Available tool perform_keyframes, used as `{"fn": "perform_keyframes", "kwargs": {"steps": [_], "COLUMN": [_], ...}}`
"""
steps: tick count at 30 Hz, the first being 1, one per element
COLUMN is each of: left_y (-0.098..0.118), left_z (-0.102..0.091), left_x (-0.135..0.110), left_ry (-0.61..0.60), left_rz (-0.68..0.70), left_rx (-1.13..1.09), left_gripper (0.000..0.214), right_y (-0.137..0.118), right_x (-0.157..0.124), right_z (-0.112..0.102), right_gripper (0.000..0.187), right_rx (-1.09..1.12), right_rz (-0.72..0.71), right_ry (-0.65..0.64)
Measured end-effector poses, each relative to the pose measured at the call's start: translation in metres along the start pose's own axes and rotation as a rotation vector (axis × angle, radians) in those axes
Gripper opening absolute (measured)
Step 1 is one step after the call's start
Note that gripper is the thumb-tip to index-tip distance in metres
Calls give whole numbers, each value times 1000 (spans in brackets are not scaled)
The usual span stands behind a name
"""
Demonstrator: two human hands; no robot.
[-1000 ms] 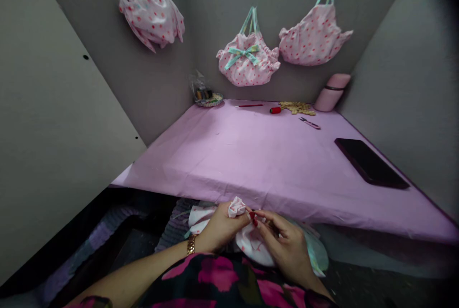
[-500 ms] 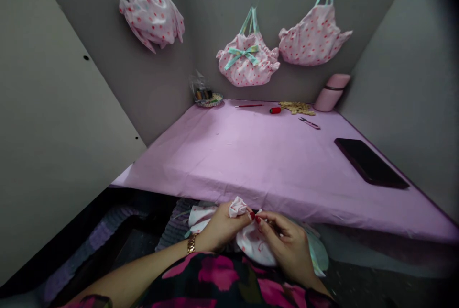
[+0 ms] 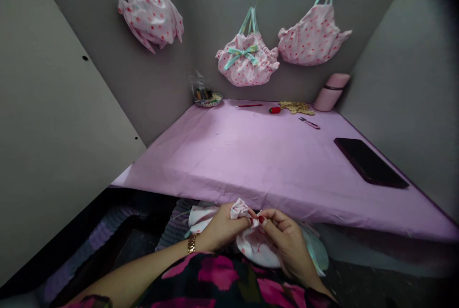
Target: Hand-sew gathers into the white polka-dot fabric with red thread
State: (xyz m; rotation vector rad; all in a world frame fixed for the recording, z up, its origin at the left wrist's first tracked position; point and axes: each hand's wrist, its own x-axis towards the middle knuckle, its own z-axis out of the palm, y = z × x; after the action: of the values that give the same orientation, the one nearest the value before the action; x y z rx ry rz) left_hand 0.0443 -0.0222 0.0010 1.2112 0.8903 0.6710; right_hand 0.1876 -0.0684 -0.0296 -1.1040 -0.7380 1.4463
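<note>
A pale pink cloth with red dots [image 3: 254, 249] lies bunched over my lap, just below the table's front edge. My left hand [image 3: 223, 229] is closed on it, with a gathered fold sticking up between thumb and fingers. Close against those fingertips, my right hand [image 3: 289, 241] pinches at the cloth's edge with thumb and forefinger. Whatever is in that pinch is too small to make out. More of the dotted cloth [image 3: 201, 217] shows left of my left wrist, and a mint-green strip [image 3: 315, 253] hangs to the right of my right hand.
A table with a lilac cover [image 3: 229, 155] spans the front. On it are a phone [image 3: 371, 162], thread snips [image 3: 309, 123], a red thread spool [image 3: 274, 110], a thin red stick [image 3: 249, 105], a pink flask [image 3: 332, 93] and a small basket [image 3: 210, 101]. Dotted pouch-like cloth pieces [image 3: 248, 66] hang above.
My right fingertips have shifted slightly right and the forefinger has bent. The left thumb has tucked down and the gathered fold has turned a little. The table things have stayed put.
</note>
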Motion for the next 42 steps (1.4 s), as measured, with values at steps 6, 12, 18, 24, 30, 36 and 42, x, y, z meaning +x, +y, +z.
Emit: {"fn": "perform_keyframes", "kwargs": {"steps": [6, 12, 18, 24, 30, 36, 42], "left_y": [0, -1, 1, 2, 1, 1, 4], "left_z": [-2, -3, -2, -1, -3, -2, -2], "left_x": [-1, -1, -1, 0, 1, -1, -1], "left_ry": [-5, -8, -4, 57, 43, 46, 38], "left_rz": [37, 62, 50, 39, 53, 38, 25], "left_rx": [106, 101, 116, 92, 135, 161, 183], "left_gripper": [21, 18, 18, 18, 18, 20, 18], "right_y": [-4, -4, -2, 0, -8, -11, -4], "right_x": [-2, -1, 0, -2, -6, -10, -8], "right_z": [4, 4, 2, -3, -3, 4, 2], "right_gripper": [24, 28, 29, 23, 21, 14, 16], "right_rx": [10, 75, -44, -335, -680, -787, -588], "right_rz": [15, 70, 39, -148, -275, -457, -299], "right_ry": [-2, 29, 60, 27, -8, 96, 121]}}
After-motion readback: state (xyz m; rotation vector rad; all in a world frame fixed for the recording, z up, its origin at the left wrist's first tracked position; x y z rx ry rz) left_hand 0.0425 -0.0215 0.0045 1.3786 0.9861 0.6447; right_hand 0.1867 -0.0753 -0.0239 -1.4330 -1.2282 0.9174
